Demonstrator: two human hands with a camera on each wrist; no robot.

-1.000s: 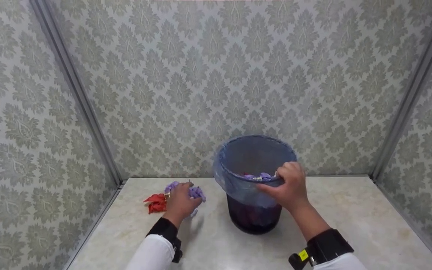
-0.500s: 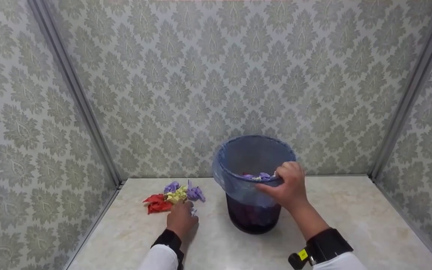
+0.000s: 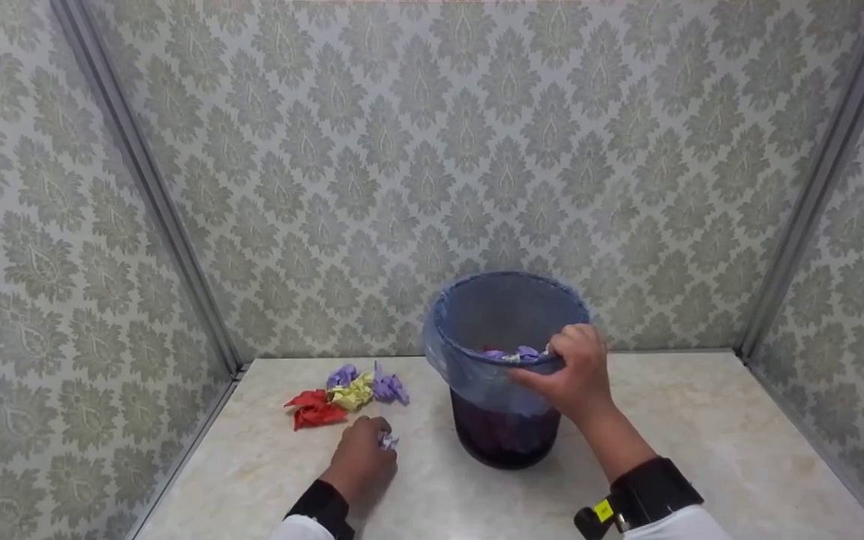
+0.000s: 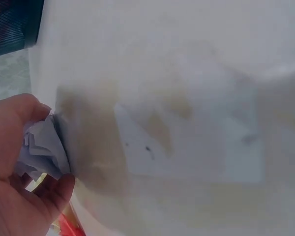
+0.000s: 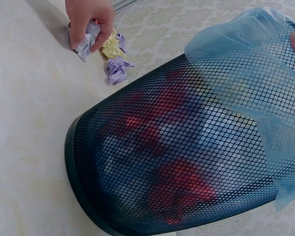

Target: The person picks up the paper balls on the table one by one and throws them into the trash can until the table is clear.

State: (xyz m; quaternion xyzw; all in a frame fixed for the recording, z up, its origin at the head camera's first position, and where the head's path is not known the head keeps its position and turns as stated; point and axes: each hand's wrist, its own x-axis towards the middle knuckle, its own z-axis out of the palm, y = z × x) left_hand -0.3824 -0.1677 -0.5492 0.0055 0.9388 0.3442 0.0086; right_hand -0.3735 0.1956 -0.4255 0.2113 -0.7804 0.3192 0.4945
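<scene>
My left hand pinches a pale, whitish crumpled paper ball between thumb and fingers, low over the table. In the right wrist view the same paper shows under the fingertips. My right hand grips the near right rim of a dark mesh wastebasket, thumb outside. A translucent blue bag lines it and folds over the rim. Purple crumpled paper shows inside near the rim, and red and pale wads show through the mesh.
Left of the wastebasket lie a red crumpled paper, a yellow one and two purple ones, including the right-hand purple paper. Patterned wall panels enclose the marble-look table at the back and sides.
My left hand has come back from the coloured papers toward the front of the table, now with the whitish paper in its fingers. The right hand stays on the rim.
</scene>
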